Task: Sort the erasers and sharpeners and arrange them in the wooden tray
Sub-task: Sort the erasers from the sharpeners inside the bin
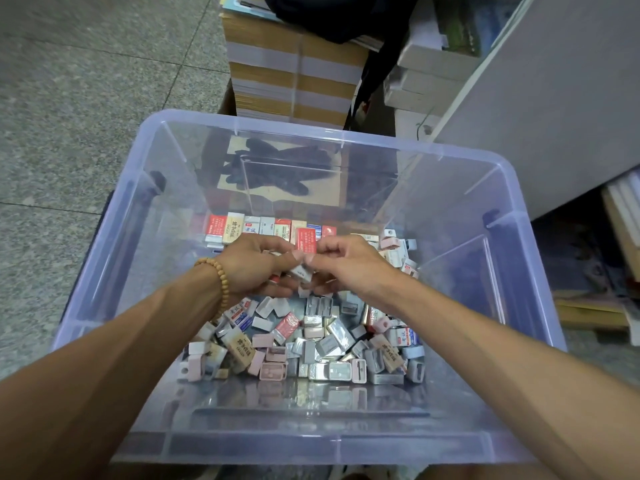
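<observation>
Red eraser (pixel 307 240) up at mid-frame, pinched in the curled fingers of the right hand (pixel 341 265). The left hand (pixel 258 263), bead bracelet (pixel 218 282) on its wrist, curls round a small white piece (pixel 300 271) just below; which kind it is, I cannot tell. Behind them, a neat row of erasers (pixel 263 227) stands on edge. Below the hands, a loose heap of erasers and sharpeners (pixel 311 341). All inside a clear plastic bin (pixel 104 271), whose high walls ring both forearms. Paper stacks (pixel 294 71) sit at upper centre, grey floor (pixel 69 98) at left.
</observation>
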`<state>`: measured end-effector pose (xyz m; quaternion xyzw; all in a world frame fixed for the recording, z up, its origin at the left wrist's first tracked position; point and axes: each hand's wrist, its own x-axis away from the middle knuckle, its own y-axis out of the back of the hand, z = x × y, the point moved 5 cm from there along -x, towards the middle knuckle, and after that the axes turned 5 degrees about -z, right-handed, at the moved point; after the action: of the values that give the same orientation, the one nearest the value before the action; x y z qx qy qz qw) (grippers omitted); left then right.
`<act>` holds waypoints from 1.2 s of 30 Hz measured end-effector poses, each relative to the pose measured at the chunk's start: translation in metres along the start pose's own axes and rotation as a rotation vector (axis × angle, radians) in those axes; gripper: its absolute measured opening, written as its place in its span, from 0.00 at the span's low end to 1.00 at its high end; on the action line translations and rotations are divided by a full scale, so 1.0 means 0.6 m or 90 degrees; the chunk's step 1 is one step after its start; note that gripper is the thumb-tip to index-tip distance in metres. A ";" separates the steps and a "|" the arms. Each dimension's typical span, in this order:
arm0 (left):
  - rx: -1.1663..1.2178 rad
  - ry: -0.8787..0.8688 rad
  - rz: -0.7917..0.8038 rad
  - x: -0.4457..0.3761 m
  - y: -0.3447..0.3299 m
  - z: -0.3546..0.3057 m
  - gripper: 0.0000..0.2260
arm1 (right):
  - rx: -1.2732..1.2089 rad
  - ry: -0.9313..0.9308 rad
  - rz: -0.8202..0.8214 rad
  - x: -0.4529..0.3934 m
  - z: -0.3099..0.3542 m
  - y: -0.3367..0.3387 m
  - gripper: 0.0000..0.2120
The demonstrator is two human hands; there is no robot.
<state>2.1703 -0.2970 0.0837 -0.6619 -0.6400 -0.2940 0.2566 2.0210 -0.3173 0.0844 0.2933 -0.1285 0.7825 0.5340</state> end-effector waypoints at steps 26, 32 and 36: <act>0.145 -0.004 -0.174 -0.031 0.036 -0.008 0.08 | 0.131 0.003 -0.337 -0.068 -0.024 0.044 0.06; 0.087 -0.013 -0.165 -0.026 0.034 -0.008 0.07 | 0.013 -0.006 -0.254 -0.068 -0.019 0.037 0.03; 0.018 -0.011 -0.195 -0.021 0.041 -0.005 0.06 | 0.044 0.003 -0.233 -0.063 -0.011 0.034 0.05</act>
<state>2.1944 -0.3089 0.0777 -0.5553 -0.7399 -0.3147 0.2126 2.0098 -0.3508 0.0593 0.3281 -0.0453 0.6770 0.6573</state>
